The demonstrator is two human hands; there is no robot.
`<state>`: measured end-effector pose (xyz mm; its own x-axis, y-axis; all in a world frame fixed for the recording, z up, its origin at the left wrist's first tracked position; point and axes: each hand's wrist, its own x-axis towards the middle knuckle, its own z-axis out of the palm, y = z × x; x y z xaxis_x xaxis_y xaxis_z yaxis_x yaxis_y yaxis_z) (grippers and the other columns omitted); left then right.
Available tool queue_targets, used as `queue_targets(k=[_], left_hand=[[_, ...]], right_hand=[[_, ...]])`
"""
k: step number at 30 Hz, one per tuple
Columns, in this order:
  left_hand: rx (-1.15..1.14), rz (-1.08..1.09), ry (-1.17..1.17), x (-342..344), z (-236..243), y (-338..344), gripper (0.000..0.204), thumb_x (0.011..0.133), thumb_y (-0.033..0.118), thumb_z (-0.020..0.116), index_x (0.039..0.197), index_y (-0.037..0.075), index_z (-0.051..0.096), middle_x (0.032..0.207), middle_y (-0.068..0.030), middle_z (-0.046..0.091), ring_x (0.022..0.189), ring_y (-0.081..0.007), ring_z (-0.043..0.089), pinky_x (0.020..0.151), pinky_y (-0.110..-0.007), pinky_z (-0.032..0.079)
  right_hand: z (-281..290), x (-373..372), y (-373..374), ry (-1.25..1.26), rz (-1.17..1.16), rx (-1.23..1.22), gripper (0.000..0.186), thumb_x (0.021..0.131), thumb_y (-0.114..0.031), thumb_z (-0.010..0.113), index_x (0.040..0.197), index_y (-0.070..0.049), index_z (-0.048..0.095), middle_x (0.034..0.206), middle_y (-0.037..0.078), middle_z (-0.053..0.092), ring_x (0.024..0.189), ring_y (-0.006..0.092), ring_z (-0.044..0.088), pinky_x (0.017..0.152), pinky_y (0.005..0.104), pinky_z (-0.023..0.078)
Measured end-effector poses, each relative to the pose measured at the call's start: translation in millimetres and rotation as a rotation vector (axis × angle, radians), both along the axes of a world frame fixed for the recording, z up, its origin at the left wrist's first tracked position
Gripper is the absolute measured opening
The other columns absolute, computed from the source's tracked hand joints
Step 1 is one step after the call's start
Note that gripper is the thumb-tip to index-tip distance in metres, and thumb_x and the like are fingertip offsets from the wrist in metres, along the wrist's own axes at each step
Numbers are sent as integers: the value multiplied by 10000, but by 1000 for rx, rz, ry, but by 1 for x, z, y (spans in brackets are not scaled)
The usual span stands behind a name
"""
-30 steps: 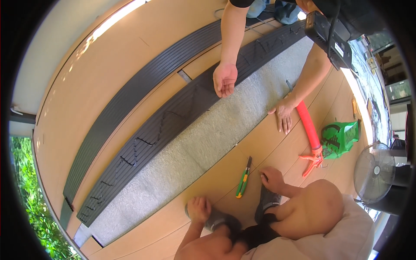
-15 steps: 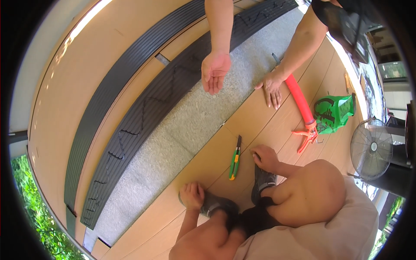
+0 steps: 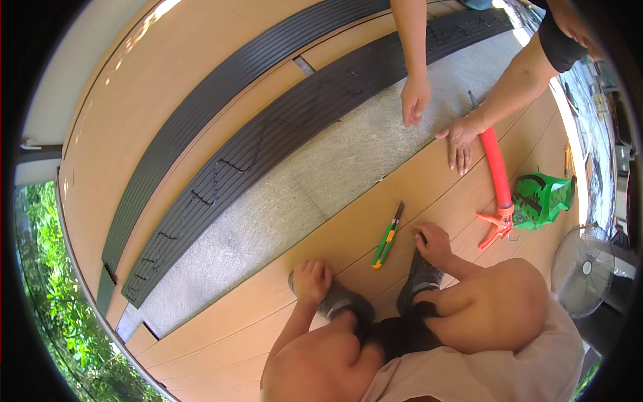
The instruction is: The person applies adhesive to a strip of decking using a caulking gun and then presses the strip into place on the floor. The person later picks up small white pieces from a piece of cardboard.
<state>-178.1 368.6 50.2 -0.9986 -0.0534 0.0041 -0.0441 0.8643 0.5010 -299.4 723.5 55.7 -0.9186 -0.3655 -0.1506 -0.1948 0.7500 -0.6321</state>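
Observation:
My left hand (image 3: 313,280) is curled over the toe of my dark left shoe (image 3: 348,305). The fingers of my right hand (image 3: 434,242) are bent round the front of my right shoe (image 3: 416,276); part of that grip is hidden. Between my hands, a little farther off, a green and yellow utility knife (image 3: 386,242) lies on the planks with its dark blade pointing away. Neither hand touches it. Across from me, a co-worker's hand (image 3: 459,141) rests on the planks, and their other hand (image 3: 415,100) hangs over the bare grey strip.
A red caulking gun (image 3: 494,171) lies at the right, beside a green bag (image 3: 541,199) and a fan (image 3: 585,268). Brown planks (image 3: 221,321) border the grey concrete strip (image 3: 268,208). Beyond it lies a ribbed dark board (image 3: 254,144) with black adhesive lines; another dark board (image 3: 181,127) lies farther off.
The view has shifted, so most things sit farther right. The co-worker's hand over the strip has turned from palm up to hanging fingers down. My hands keep their places on my shoes.

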Motion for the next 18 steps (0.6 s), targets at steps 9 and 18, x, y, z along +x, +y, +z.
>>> queue_targets(k=[9, 18], left_hand=[[80, 88, -77, -52, -16, -11, 413, 930, 197, 643, 1310, 50, 575, 842, -177, 694, 737, -382, 670, 656, -493, 532], [-130, 253, -438, -181, -13, -62, 637, 957, 276, 533, 1519, 12, 388, 854, -207, 743, 778, -363, 735, 686, -493, 566]], right_hand=[[2, 2, 6, 29, 6, 45, 227, 872, -67, 657, 1099, -58, 652, 1012, 155, 673, 926, 361, 662, 800, 420, 538], [-11, 9, -4, -23, 9, 69, 234, 898, -115, 655, 1123, -51, 654, 1065, 176, 678, 987, 386, 653, 869, 442, 530]])
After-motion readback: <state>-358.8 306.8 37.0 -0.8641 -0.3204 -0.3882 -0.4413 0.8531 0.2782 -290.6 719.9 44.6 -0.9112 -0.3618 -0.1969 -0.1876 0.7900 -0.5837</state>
